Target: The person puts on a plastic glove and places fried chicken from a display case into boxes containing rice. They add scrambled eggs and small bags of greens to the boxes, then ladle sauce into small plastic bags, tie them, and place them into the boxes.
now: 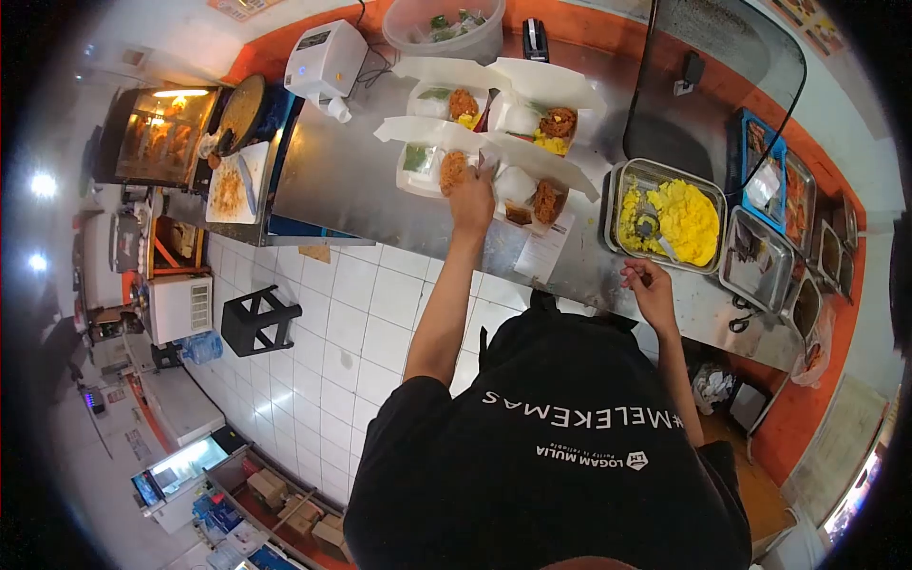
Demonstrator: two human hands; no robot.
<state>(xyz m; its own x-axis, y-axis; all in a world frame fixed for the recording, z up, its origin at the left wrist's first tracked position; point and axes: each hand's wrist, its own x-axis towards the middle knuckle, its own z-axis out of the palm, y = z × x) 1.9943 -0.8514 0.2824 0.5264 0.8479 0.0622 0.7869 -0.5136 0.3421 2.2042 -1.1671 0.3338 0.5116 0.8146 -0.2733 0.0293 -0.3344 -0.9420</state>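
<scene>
Several open white paper boxes stand together on the metal counter, holding white rice, fried chicken and some yellow egg. My left hand (472,197) reaches into the front-left box (415,177), beside its piece of fried chicken (452,171). Its fingers are bunched together, and a small greyish thing shows at the tips, too small to name. The front-right box (573,176) holds rice, fried chicken (548,201) and a brown packet (518,213). Near the counter's front edge, my right hand (652,293) is curled with a bit of red at its fingertips. Beyond it is a tray (613,214) of yellow scrambled egg (686,220).
A printed slip (543,249) lies before the boxes. Behind stand a white printer (325,59), a plastic tub (445,40) and a black stapler (535,40). Metal trays (757,256) and a blue basket (766,180) line the right. A black stool (258,321) stands on the floor.
</scene>
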